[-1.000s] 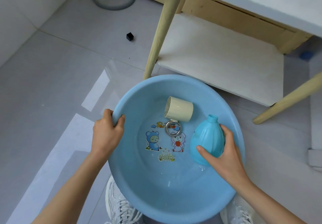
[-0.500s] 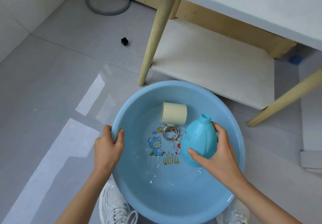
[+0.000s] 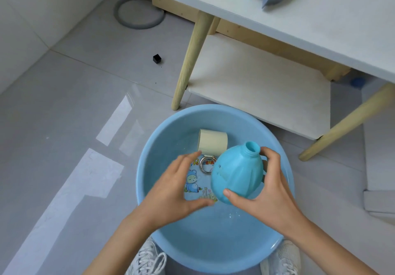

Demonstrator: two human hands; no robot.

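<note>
Fingers of our right hand (image 3: 271, 191) curl round the bulbous light-blue plastic bottle (image 3: 237, 172), those of our left hand (image 3: 175, 189) spread wide beside it, and, if wet, it could slip into the blue plastic basin (image 3: 213, 249) beneath them.

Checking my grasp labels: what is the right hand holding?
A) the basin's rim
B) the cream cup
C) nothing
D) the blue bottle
D: the right hand wraps the blue bottle, thumb on its lower side and fingers by its open neck, over the basin; the cream cup lies apart from it.
</note>
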